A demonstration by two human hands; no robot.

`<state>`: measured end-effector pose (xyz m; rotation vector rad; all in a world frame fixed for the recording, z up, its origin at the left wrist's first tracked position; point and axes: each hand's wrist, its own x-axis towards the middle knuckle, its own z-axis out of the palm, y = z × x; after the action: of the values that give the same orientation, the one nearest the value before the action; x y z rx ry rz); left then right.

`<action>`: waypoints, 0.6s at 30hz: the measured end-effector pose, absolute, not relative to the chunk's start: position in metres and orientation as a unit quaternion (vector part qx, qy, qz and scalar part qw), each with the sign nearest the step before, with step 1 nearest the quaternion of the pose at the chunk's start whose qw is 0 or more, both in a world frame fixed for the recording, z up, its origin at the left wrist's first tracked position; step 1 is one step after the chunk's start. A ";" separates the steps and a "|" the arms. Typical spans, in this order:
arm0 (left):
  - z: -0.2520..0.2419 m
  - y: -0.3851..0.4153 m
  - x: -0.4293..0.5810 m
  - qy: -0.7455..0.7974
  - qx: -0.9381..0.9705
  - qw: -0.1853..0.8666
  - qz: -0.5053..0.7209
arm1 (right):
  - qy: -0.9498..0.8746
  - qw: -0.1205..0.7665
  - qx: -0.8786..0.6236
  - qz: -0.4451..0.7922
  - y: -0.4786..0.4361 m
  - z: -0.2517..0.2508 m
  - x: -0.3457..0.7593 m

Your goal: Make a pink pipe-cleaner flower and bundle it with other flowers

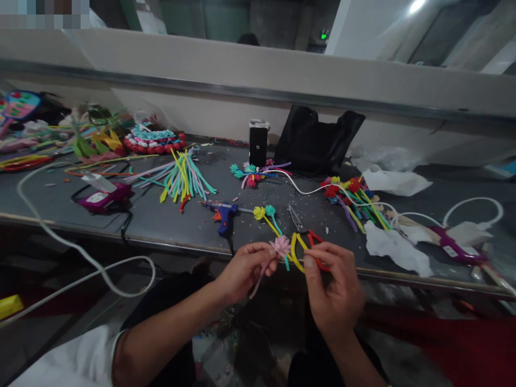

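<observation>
My left hand (252,269) pinches a pale pink fuzzy-stem flower (281,245) just over the table's front edge; its stem hangs below the fingers. My right hand (334,279) is beside it, thumb and fingertips pressed together; whatever they hold, if anything, is too small to make out. Behind the fingers of my right hand lies a cutting tool with a metal tip (296,218) and yellow and red handles (297,251), partly covered. Beyond the pink flower are a yellow flower (259,213) and a turquoise flower (270,210) on stems. A blue glue gun (226,215) lies to their left.
Loose pipe cleaners (184,177) lie in a fanned pile at left. Finished flowers (252,174) are near a propped phone (258,144) and a black bag (318,141). White cables (86,252), purple devices (105,198) and crumpled paper (397,250) flank the work area.
</observation>
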<state>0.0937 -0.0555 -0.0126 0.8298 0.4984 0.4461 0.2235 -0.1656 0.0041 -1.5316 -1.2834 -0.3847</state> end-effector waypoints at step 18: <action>-0.005 -0.070 0.098 0.226 0.366 0.865 0.259 | -0.555 0.506 -0.642 -0.156 -0.156 -0.009 0.216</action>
<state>0.0980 -0.0698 -0.0047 0.7669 0.4739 0.5428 0.2160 -0.1564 -0.0086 -1.5482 -1.3383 -0.3759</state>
